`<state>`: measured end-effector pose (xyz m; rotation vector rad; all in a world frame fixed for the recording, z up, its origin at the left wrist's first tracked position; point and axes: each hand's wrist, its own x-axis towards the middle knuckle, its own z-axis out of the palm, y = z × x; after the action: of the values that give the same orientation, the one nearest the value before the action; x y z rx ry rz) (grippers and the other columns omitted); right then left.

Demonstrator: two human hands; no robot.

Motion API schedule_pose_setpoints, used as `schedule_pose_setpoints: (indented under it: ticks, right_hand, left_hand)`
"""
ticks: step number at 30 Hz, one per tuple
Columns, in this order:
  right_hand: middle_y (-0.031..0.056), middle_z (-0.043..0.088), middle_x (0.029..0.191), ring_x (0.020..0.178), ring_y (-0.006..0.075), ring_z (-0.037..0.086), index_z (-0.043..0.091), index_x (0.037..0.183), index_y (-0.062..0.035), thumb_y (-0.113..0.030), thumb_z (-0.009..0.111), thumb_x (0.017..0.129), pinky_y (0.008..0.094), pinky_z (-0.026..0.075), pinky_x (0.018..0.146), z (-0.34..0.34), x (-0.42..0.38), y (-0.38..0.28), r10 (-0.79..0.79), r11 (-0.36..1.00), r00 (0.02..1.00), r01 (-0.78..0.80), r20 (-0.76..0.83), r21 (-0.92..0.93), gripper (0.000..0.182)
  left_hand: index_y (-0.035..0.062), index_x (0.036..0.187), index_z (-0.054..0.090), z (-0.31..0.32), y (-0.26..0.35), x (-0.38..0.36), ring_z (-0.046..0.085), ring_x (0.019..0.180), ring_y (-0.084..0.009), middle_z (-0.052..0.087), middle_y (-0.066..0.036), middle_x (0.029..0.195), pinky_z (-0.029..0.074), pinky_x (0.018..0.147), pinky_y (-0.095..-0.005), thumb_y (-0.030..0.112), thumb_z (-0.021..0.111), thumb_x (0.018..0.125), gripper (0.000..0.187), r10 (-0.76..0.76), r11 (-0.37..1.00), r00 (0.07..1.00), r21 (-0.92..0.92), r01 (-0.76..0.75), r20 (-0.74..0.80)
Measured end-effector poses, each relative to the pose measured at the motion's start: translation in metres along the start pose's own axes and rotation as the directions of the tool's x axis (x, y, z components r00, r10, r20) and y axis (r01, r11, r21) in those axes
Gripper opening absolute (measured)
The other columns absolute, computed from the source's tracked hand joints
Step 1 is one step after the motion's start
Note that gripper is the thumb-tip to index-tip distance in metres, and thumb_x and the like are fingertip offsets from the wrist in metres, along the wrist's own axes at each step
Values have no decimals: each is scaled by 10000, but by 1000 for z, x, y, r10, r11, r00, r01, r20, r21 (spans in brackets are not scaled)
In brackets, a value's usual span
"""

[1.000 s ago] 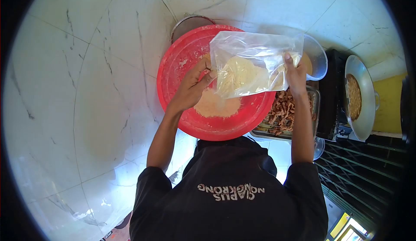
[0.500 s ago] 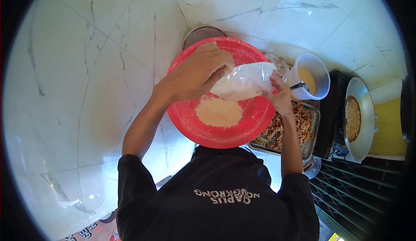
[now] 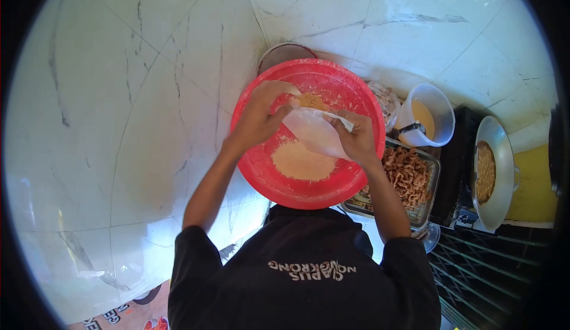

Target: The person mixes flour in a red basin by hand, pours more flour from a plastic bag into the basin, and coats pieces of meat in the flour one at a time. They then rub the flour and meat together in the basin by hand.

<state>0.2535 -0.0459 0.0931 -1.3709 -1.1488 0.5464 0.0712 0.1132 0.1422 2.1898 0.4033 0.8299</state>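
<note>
While both hands work above a round red plastic basin [image 3: 261, 163], the left hand [image 3: 259, 116] and right hand [image 3: 354, 139] each pinch closed around a crumpled clear plastic bag [image 3: 313, 133] held over the basin's middle. Below the bag, inside the basin, lies a mound of pale, sandy flour [image 3: 301, 162]. Right of the basin sit a glass tray of brown fried strips [image 3: 408, 172] and a translucent jug of yellow batter [image 3: 423, 115].

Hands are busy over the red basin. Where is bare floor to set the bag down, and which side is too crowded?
Bare marble floor lies wide open left of the red basin and beyond it. The right side is crowded: plastic jug, tray of fried strips and wok stand close together. Both hands hold the plastic bag over the basin.
</note>
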Motion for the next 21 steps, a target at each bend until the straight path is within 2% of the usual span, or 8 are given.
schedule_pose_setpoints:
  ticks: [2,4,5,8,12,15,17,21]
  right_hand:
    - [-2,669,762,712,41,539,751,997,0,-62,659,962,240,442,625,2,-1,5,13,1000,1000,-13,-21,-19,115]
    - [5,685,778,718,44,551,752,1007,-4,-64,662,960,245,449,631,4,0,5,45,997,999,-47,-26,-54,118]
    - [9,692,786,720,46,557,753,1012,-7,-66,663,959,248,453,634,6,1,4,61,995,998,-63,-29,-73,120]
    - [84,700,792,724,91,619,744,991,20,-2,671,919,274,492,644,12,7,-27,5,999,997,-9,-80,-51,105]
    - [7,720,858,719,61,580,754,992,10,-117,691,958,246,471,639,5,4,-67,69,929,942,59,-327,365,146]
    - [29,736,881,759,56,602,756,1030,1,-162,690,969,223,486,685,-14,-2,-45,114,993,977,-116,-182,-5,186]
    - [23,729,843,758,55,594,755,1018,8,-165,691,968,227,484,678,-7,-9,-38,111,994,986,-108,-122,31,191]
    - [62,746,873,781,75,622,741,1017,36,-145,699,955,259,502,692,-13,-13,-39,123,992,991,-124,-56,-25,196]
  left_hand:
    - [75,1050,621,22,-15,-21,605,991,-202,662,-34,1041,431,968,-409,174,560,1009,123,-272,925,910,-345,157,-314]
    - [87,1140,595,46,-52,-52,597,1032,-201,652,-40,1088,430,969,-412,333,528,1022,281,-661,680,664,-654,333,-349]
    - [93,1186,583,60,-73,-68,593,1052,-201,647,-43,1111,429,969,-414,413,513,1028,363,-815,506,496,-785,357,-300]
    - [117,1319,521,111,-124,-115,569,1163,-236,613,-76,1216,399,1040,-459,595,498,974,590,-961,-64,241,-956,287,137]
    - [152,1484,392,121,-89,-109,499,1308,-261,515,-116,1430,350,1117,-504,662,405,973,722,-864,-311,345,-928,206,366]
    - [161,1470,427,120,-77,-88,443,1372,-316,464,-109,1487,316,1156,-538,690,377,963,735,-774,-358,539,-932,59,332]
    - [174,1484,416,120,-75,-74,429,1387,-329,448,-92,1514,315,1166,-552,712,354,956,756,-667,-368,708,-929,-42,232]
    - [182,1477,429,131,-84,-77,451,1367,-331,465,-66,1501,351,1152,-550,705,336,966,738,-752,-260,641,-963,-69,157]
